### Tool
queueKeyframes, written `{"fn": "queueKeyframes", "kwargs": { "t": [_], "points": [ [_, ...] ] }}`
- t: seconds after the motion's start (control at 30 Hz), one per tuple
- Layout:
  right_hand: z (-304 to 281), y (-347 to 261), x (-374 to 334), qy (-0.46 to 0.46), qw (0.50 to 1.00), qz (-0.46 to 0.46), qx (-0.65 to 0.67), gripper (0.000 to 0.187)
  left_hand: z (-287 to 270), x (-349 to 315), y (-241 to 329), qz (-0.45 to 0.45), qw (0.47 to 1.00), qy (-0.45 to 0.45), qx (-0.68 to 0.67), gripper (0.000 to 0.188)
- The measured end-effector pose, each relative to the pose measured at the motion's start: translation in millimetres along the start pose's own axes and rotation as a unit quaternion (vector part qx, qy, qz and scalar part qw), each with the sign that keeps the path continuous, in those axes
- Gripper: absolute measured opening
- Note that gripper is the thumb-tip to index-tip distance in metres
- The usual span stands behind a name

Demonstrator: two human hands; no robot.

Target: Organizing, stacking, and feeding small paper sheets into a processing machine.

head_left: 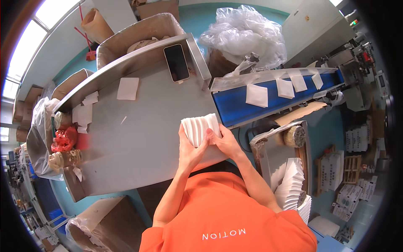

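Note:
Between my two hands is a stack of white folded napkins [194,129], held over the right edge of the grey metal table [138,138]. My left hand [191,153] is closed round the stack's left and near side. Closed on the right side, my right hand [226,143] has its thumb across the front. The napkins' folded edges face up in rows. To the right, single white napkins [257,95] lie spaced out along a blue conveyor belt [233,107]. Another napkin [128,88] lies flat on the table.
A phone [176,63] lies near the table's far rim. At the table's left end are loose white pieces [85,113], a red plastic bag [64,139] and jars [67,159]. A box of stacked napkins [289,185] stands at my right; a cardboard box [105,222] sits lower left.

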State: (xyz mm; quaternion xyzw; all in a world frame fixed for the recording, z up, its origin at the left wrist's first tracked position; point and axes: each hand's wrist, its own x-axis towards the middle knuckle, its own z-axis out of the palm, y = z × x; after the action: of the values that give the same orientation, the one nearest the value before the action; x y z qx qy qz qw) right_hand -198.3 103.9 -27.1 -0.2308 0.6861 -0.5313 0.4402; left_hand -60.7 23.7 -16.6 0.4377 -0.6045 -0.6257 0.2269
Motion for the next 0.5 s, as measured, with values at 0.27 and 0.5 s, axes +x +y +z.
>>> {"fn": "queueKeyframes", "kwargs": {
  "t": [0.27, 0.5],
  "points": [
    [-23.5, 9.0, 14.5, 0.085, 0.947, 0.128, 0.283, 0.036, -4.1, 3.8, 2.8, -0.022, 1.0, -0.02, -0.007, 0.089],
    [0.0, 3.3, 8.6, -0.053, 0.992, 0.053, 0.102, 0.037, 0.4, 0.4, 5.3, 0.003, 0.998, -0.049, -0.026, 0.087]
  ]
}}
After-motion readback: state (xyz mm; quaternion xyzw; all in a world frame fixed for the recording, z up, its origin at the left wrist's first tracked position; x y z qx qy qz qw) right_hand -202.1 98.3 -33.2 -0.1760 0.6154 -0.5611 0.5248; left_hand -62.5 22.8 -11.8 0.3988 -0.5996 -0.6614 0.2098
